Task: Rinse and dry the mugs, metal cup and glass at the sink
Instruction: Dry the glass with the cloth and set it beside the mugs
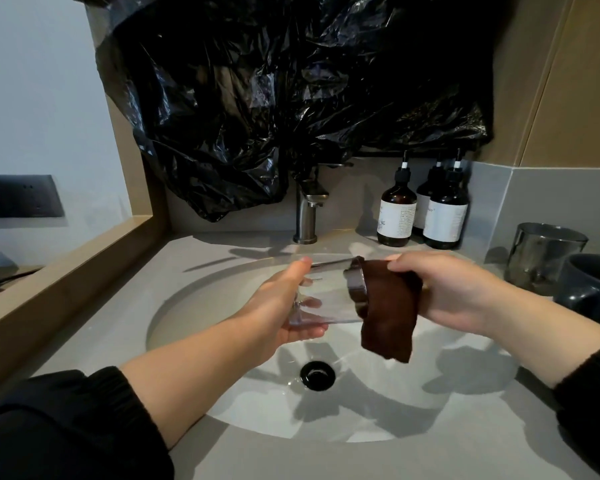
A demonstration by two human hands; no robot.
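My left hand [284,306] grips a clear glass [329,292] sideways over the white sink [222,393], its mouth turned to the right. My right hand [454,289] holds a dark brown cloth [392,313] against the glass's rim, with part of the cloth pushed into the mouth and the rest hanging down. A metal cup [541,254] stands on the counter at the right. Just in front of it sits a dark grey mug [593,289], partly cut off by the frame edge.
The faucet [307,213] stands behind the basin with no water running. Three brown pump bottles [423,209] line the back right of the counter. A black plastic sheet [291,98] covers the wall above. The black drain [317,374] lies below the glass.
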